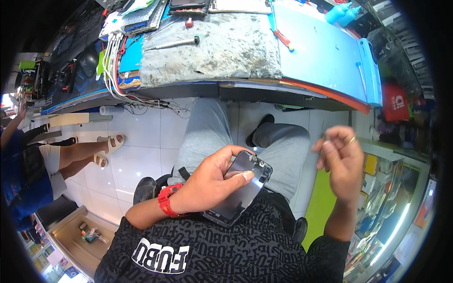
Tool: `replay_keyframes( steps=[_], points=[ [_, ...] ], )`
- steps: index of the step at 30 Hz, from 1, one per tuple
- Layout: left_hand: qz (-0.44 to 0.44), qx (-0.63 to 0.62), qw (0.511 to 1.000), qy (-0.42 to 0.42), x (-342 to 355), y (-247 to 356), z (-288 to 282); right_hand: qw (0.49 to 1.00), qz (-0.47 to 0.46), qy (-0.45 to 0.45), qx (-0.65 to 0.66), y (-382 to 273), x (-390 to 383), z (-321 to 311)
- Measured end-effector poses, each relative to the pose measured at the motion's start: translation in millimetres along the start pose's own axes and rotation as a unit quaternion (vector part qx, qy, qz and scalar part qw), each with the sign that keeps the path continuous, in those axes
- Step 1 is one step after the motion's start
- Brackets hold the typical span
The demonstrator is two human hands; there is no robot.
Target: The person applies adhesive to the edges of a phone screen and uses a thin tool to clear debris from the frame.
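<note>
My left hand (207, 181), with a red watch on its wrist, is closed round a phone screen assembly (244, 192) above my lap. The back of the assembly faces up, a grey metal sheet with a black frame, and small connectors show at its far end. My thumb lies flat across the metal. Off to the right, my right hand (343, 162) is raised away from the assembly. Its thumb and fingers are pinched together; a tiny dark thing seems to show at the tips, too small to name.
Ahead stands a workbench with a stained grey mat (212, 52), a screwdriver (177, 43), and a light blue mat (316, 52) bearing a red-handled tool (283, 39). White cables (112, 61) hang over its edge. A glass display case (391, 203) is at right, an open drawer (71, 231) at lower left. Another person stands at left.
</note>
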State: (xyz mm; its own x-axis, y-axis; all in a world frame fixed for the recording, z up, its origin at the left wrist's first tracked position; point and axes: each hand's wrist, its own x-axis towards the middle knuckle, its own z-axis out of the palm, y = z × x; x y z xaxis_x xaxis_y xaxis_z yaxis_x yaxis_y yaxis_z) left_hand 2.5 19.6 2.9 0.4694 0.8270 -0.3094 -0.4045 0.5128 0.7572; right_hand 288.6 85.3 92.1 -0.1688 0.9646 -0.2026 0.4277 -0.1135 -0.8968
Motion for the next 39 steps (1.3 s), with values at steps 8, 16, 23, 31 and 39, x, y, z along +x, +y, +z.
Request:
replay_keyframes(
  steps=[8, 16, 23, 31, 39],
  points=[
    [0.001, 0.011, 1.0, 0.004, -6, -13, 21, 0.968, -0.15, -0.087, -0.181, 2, -28, 29],
    [0.026, 0.101, 0.994, -0.014, -13, -23, 19, 0.946, -0.232, -0.106, -0.198, 17, -40, 40],
    [0.045, 0.109, 0.993, 0.002, -16, -29, 20, 0.882, -0.334, -0.079, -0.323, 15, -48, 40],
    [-0.051, 0.102, 0.993, -0.031, -18, -11, 21, 0.889, -0.318, -0.062, -0.324, 17, -48, 37],
    [-0.056, 0.13, 0.989, -0.03, -18, -8, 23, 0.879, -0.334, -0.062, -0.334, 17, -47, 36]
  ],
)
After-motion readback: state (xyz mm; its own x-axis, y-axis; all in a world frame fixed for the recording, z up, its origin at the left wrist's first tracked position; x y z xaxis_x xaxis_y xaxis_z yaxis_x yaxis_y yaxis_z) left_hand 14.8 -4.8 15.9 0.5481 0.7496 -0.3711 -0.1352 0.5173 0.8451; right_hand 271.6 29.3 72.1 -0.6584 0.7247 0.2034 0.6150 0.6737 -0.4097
